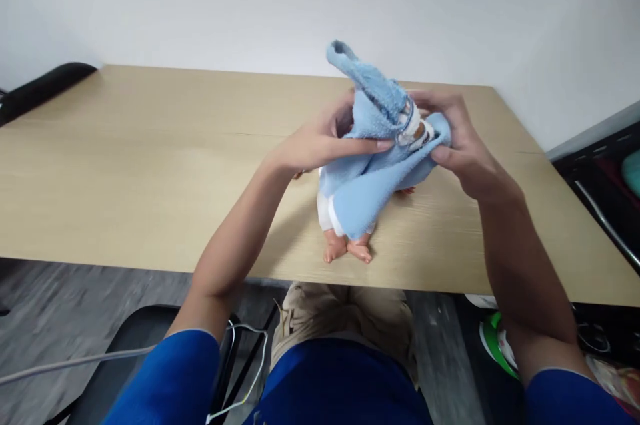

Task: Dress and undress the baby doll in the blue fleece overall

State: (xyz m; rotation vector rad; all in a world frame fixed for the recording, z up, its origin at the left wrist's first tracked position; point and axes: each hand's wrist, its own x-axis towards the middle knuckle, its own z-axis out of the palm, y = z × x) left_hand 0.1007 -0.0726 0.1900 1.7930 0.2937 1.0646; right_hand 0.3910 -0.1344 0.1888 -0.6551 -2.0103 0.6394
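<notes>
Both hands hold a light blue fleecy doll garment [373, 201] with a white and brown patch on it, raised over the table. My left hand [330, 138] grips its left side, thumb laid across the front. My right hand [457, 138] pinches the right edge between thumb and fingers. One narrow part of the cloth, like a sleeve, sticks up at the top. Beneath it a doll [335, 246] lies on the table, with bare feet and white trouser legs toward me. The cloth hides most of the doll's body and its head.
The light wooden table [150, 165] reaches back to a white wall. A black chair [135, 345] stands at the lower left, with a pale cable [75, 359] across it. Dark shelving [600, 191] holding various things is at the right, and a green-rimmed round object [497, 341] lies below the table edge.
</notes>
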